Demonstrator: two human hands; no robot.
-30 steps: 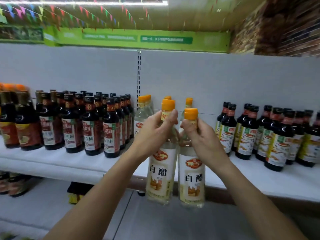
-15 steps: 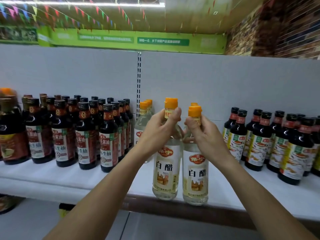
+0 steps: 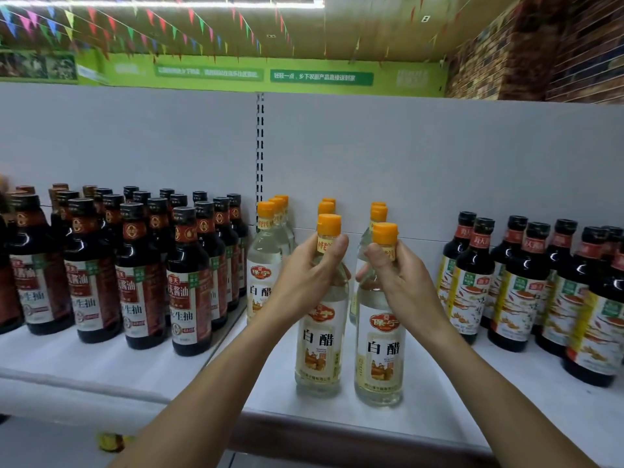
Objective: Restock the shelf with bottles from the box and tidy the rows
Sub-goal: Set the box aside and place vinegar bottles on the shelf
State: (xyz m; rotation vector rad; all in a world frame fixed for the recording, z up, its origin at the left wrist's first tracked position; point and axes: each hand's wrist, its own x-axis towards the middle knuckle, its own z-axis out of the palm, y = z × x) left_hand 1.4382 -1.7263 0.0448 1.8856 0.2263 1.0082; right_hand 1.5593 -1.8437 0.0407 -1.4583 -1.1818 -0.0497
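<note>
Two clear white-vinegar bottles with orange caps stand upright side by side on the white shelf (image 3: pixel 439 410). My left hand (image 3: pixel 304 275) grips the neck of the left bottle (image 3: pixel 319 346). My right hand (image 3: pixel 401 282) grips the neck of the right bottle (image 3: pixel 380 359). Both bottle bases sit on the shelf near its front edge. Behind them run three short rows of the same vinegar bottles (image 3: pixel 266 265), orange caps showing. The box is not in view.
Several dark soy-sauce bottles (image 3: pixel 135 282) fill the shelf to the left. More dark bottles with yellow labels (image 3: pixel 526 292) stand on the right. A white back panel (image 3: pixel 405 163) closes the shelf behind. A lower shelf shows at bottom left.
Both hands carried the two vinegar bottles up and forward from below the shelf edge onto the shelf, where their bases now rest.
</note>
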